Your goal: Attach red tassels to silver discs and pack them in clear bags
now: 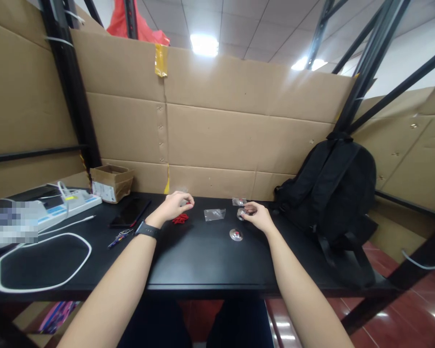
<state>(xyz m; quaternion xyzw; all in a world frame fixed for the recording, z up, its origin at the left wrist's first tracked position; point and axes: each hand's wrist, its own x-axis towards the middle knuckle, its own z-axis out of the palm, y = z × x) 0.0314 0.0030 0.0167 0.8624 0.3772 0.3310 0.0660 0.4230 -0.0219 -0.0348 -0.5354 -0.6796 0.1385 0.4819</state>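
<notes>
My left hand, with a dark watch on its wrist, hovers by a small pile of red cord-like pieces. Its thumb and fingers are curled together; a bit of red shows at the fingertips, too small to name. Between the fingertips of my right hand is a clear round plastic piece with red in it. Nearer to me lies a clear plastic dome with a red spot at its middle. Just behind the right hand rests a clear packet with red inside. A flat clear plastic bag lies between the hands.
On the right of the black table stands a black backpack. Leftward are a dark phone, keys, an open cardboard box, a white power strip and a looped white cable. A cardboard wall closes the back.
</notes>
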